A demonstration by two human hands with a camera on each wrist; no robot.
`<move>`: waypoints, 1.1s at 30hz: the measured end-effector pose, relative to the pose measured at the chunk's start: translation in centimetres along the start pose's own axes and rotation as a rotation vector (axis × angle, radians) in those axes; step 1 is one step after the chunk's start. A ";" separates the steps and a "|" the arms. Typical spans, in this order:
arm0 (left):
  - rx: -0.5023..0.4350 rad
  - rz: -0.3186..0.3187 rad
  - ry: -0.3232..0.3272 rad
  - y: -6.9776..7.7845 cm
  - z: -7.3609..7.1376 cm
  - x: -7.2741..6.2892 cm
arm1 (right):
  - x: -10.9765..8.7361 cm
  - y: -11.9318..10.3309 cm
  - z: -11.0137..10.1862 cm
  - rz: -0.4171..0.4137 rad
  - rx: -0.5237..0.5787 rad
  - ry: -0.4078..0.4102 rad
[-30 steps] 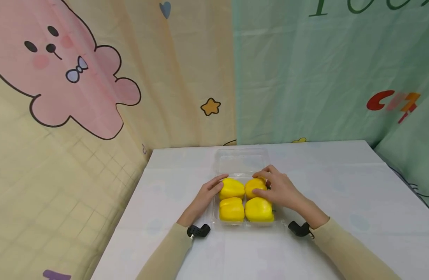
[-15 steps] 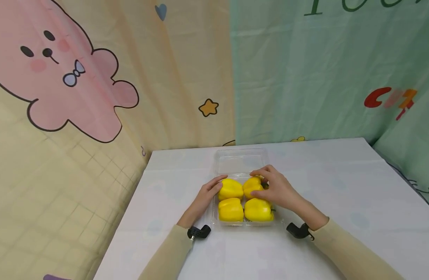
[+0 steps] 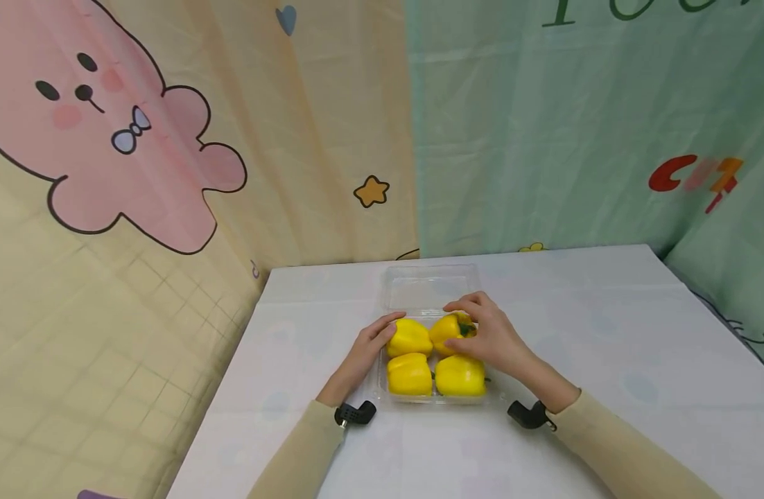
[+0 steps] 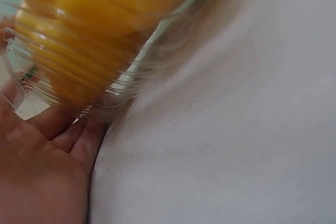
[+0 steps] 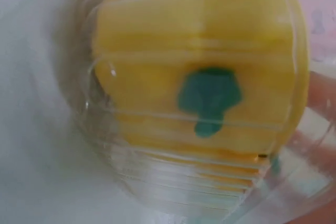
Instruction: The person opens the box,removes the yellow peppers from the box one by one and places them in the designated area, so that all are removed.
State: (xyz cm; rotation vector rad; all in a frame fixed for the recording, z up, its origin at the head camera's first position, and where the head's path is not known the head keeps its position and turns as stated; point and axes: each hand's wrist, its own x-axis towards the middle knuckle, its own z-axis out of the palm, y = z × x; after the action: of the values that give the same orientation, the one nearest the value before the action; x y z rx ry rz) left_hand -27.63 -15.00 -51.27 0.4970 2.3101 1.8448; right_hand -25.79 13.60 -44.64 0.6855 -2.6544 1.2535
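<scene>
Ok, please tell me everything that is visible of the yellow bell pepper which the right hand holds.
The yellow bell pepper has smooth, glossy, lobed skin and a green stem pointing right. It lies on its side at the back right of the open clear plastic container. The right hand grips it, thumb on the near side, fingers on the far side. Its underside is hidden.

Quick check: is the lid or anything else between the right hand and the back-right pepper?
Nothing visible is in the way. The right hand holds the back-right pepper directly, and the clear lid lies open behind the box, not over the pepper.
</scene>
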 end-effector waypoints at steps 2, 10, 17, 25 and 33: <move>0.003 0.001 0.003 -0.1 0.1 0.0 | 0.0 0.0 0.1 0.014 -0.005 0.010; 0.003 0.019 0.008 0.0 0.0 -0.1 | -0.2 -0.1 0.3 0.033 -0.014 0.001; -0.008 0.019 0.011 -0.1 -0.1 -0.2 | -0.3 0.1 0.5 0.015 -0.003 -0.025; -0.002 0.039 0.029 0.2 0.2 -0.1 | -0.4 -0.1 0.7 0.025 0.000 -0.005; 0.010 0.038 0.025 0.4 0.4 -0.3 | -0.8 -0.3 0.9 0.019 0.011 -0.035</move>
State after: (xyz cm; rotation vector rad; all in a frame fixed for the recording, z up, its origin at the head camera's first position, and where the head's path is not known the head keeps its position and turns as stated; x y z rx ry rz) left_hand -27.15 -14.72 -51.05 0.5252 2.3424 1.8677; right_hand -24.82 13.05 -45.20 0.6920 -2.6899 1.2741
